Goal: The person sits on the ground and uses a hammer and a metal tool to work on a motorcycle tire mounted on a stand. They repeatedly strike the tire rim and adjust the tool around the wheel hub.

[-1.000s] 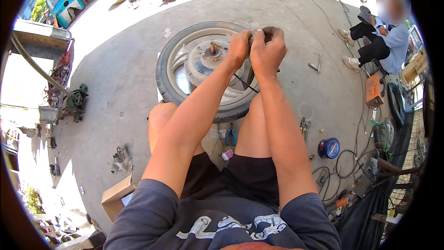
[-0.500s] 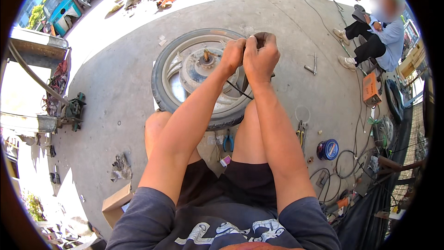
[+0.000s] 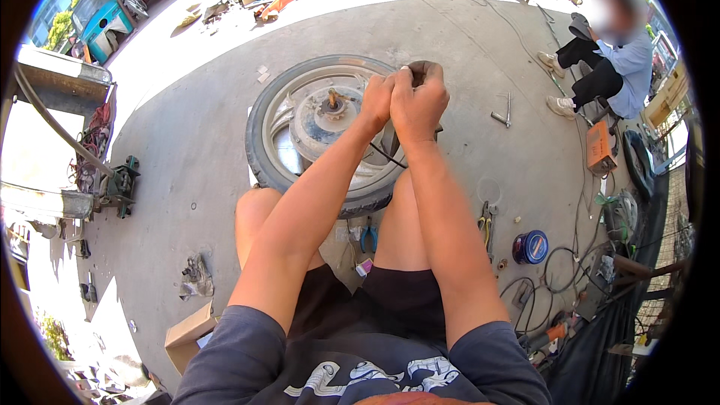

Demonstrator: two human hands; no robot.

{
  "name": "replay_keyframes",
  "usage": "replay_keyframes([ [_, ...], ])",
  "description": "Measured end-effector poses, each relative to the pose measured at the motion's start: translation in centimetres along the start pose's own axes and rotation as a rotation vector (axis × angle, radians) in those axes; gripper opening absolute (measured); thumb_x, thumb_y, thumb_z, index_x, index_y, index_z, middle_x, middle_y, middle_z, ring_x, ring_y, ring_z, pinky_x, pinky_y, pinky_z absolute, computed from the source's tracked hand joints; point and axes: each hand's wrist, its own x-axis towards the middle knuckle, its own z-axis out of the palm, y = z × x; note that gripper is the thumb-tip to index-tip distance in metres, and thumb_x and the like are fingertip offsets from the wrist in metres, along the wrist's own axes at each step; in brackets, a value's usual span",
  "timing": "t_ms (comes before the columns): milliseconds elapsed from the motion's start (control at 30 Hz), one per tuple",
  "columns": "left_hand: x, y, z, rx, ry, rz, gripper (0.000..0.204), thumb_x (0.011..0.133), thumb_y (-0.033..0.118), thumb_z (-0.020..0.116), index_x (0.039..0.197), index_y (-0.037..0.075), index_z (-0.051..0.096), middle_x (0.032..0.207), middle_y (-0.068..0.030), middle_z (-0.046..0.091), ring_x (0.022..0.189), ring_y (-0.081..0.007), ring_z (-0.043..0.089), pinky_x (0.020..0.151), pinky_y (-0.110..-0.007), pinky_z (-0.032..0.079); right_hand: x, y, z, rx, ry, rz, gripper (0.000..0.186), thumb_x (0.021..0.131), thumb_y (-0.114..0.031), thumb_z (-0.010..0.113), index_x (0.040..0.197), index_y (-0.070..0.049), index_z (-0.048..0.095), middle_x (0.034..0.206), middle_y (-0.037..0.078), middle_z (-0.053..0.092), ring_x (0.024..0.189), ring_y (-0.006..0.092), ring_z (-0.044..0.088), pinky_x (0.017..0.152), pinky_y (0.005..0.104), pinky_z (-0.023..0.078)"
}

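A motor wheel with a black tyre [image 3: 264, 116] lies flat on the concrete in front of my knees. Its grey hub [image 3: 311, 124] has a brass-coloured axle end [image 3: 332, 97] standing up in the middle. My left hand [image 3: 377, 103] and my right hand [image 3: 420, 109] meet over the right side of the wheel, fingers closed in a pinch. Whatever sits between the fingertips is hidden or too small to name. A black cable [image 3: 388, 154] runs from the wheel below my wrists toward my right forearm.
Pliers [image 3: 368, 238] lie between my knees. To the right are a T-shaped tool [image 3: 506, 114], a wrench [image 3: 491, 229], a dark blue tub [image 3: 531, 247], looping cables and an orange box [image 3: 601, 148]. A seated person [image 3: 619, 67] is at the far right. An open cardboard box [image 3: 184, 334] stands lower left.
The view has tilted slightly, so the wheel sits a little lower in the picture. Both hands stay pinched together, shifted slightly left.
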Motion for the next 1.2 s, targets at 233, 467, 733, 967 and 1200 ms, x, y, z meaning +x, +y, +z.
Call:
replay_keyframes([
  [233,-2.2,5.7,-0.5,-0.398,0.185,-0.34,0.035,0.101,0.026,0.048,0.101,-0.007,0.06,0.093,-0.0237,0.07,0.08,-0.0358,0.067,0.073,-0.044,0.051,0.4,0.0,-0.9,0.014,-0.015,0.04,0.018,0.087,-0.011,0.065,0.093,0.006,0.063,0.078,0.015,0.071,0.068,0.0239,0.068,0.068,0.0363,0.055],
  [467,-0.8,3.3,0.0,-0.091,0.031,-0.024,0.042,0.099,0.027,0.048,0.083,-0.006,0.067,0.092,-0.0195,0.072,0.081,-0.0259,0.066,0.074,-0.044,0.05,0.9,0.4,-1.5,-0.011,0.011,0.011,0.014,0.084,-0.011,0.065,0.089,0.002,0.062,0.076,0.017,0.069,0.069,0.0358,0.068,0.066,0.0445,0.053],
  [733,-1.5,5.5,0.1,-0.449,0.191,-0.365,0.038,0.103,0.028,0.048,0.101,-0.006,0.064,0.096,-0.0189,0.072,0.087,-0.0216,0.066,0.077,-0.04,0.051,1.6,0.6,-1.6,-0.015,0.007,-0.007,0.013,0.086,-0.009,0.065,0.091,0.002,0.062,0.077,0.017,0.071,0.069,0.0323,0.07,0.068,0.0419,0.055],
  [967,-0.8,1.6,-0.7,0.257,0.167,0.328,0.038,0.102,0.029,0.048,0.097,-0.005,0.064,0.096,-0.0177,0.07,0.081,-0.0227,0.064,0.068,-0.04,0.046,1.3,-0.4,-1.1,-0.001,0.007,-0.021,0.013,0.085,-0.012,0.065,0.088,0.0,0.061,0.077,0.017,0.067,0.07,0.0382,0.066,0.066,0.0475,0.051],
  [1200,-1.2,3.7,0.1,-0.119,0.096,0.002,0.039,0.096,0.028,0.052,0.084,-0.005,0.068,0.094,-0.0178,0.069,0.076,-0.0225,0.061,0.067,-0.044,0.045,1.0,0.2,-2.1,-0.013,0.009,0.005,0.012,0.086,-0.012,0.065,0.088,0.0,0.06,0.077,0.017,0.067,0.07,0.0384,0.066,0.066,0.048,0.051],
])
